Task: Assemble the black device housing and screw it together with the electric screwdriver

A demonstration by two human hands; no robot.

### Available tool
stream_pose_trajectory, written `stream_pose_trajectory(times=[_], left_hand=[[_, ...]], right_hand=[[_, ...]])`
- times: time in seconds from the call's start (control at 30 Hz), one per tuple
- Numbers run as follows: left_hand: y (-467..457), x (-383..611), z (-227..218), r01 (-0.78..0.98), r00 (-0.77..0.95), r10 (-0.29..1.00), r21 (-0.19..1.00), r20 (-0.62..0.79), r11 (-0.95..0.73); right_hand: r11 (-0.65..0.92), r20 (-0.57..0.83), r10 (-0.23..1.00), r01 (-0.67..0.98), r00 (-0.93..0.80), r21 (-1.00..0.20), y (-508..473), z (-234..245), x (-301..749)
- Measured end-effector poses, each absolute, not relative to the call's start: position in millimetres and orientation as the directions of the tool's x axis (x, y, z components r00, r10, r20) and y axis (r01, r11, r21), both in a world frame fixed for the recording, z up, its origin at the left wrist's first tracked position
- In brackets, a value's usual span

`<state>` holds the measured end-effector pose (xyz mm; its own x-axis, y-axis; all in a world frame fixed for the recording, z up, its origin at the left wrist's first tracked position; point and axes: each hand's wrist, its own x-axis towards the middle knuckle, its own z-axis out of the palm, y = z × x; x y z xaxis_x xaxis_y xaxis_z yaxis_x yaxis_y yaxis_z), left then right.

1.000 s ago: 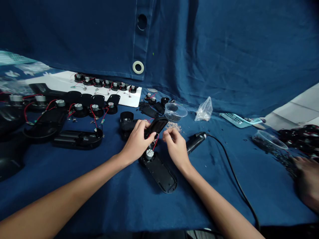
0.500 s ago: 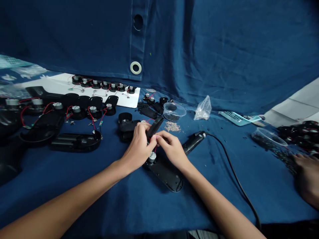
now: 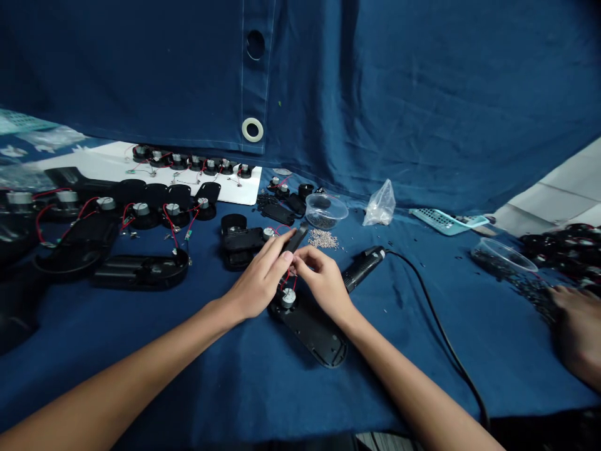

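Observation:
My left hand [image 3: 260,279] grips a small black plastic casing piece [image 3: 297,238], its fingers laid along the far side and its thumb on the near side. The fingertips of my right hand [image 3: 323,279] are pinched together against the near end of that piece; what lies between them is hidden. Below the hands, a long black plastic shell [image 3: 314,335] lies slanted on the blue cloth, with a round silvery motor [image 3: 288,298] at its upper end. Thin red wires [image 3: 283,283] run up from the motor towards my fingertips.
A black electric screwdriver [image 3: 364,268] with a cable lies right of my hands. Behind are a pile of small screws [image 3: 323,238], a clear tub [image 3: 327,213] and a plastic bag [image 3: 380,203]. Wired motor shells [image 3: 141,214] line the left. Another person's hand [image 3: 577,332] is at the far right.
My left hand has flattened, its fingers stretching forward along the casing piece, which is now tilted lower. The right hand stays pinched in nearly the same place.

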<state>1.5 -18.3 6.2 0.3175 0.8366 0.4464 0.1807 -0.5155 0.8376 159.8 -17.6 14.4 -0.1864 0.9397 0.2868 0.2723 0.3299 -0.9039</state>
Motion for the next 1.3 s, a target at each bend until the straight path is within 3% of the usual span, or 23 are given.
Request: stream_pose_trajectory(times=[0.43,0.57,0.7,0.9,1.13,1.3], left_hand=[[-16,2,4,0.129,0.313,0.835,0.851,0.453,-0.509],[-14,-1,5,0.22,0.318,0.854,0.844,0.412,-0.489],[-8,-3,4,0.332,0.273,0.846,0.781,0.458,-0.529],[-4,2,2,0.259,0.231,0.851,0.813,0.472,-0.521],[0,3,-5,0.319,0.244,0.884,0.829,0.398,-0.461],[1,3,-10,0.332,0.246,0.879,0.816,0.409,-0.473]], right_hand=[[0.173,0.166,0.977,0.047,-0.137,-0.984,-16,16,157],[0.202,0.183,0.97,0.11,-0.158,-0.973,-13,18,162],[0.27,0.248,0.958,0.159,-0.145,-0.95,-4,12,170],[0.322,0.28,0.914,0.106,-0.295,-0.941,0,6,172],[0.4,0.334,0.906,0.27,-0.259,-0.876,4,-2,176],[0.427,0.347,0.893,0.298,-0.288,-0.854,7,-7,178]])
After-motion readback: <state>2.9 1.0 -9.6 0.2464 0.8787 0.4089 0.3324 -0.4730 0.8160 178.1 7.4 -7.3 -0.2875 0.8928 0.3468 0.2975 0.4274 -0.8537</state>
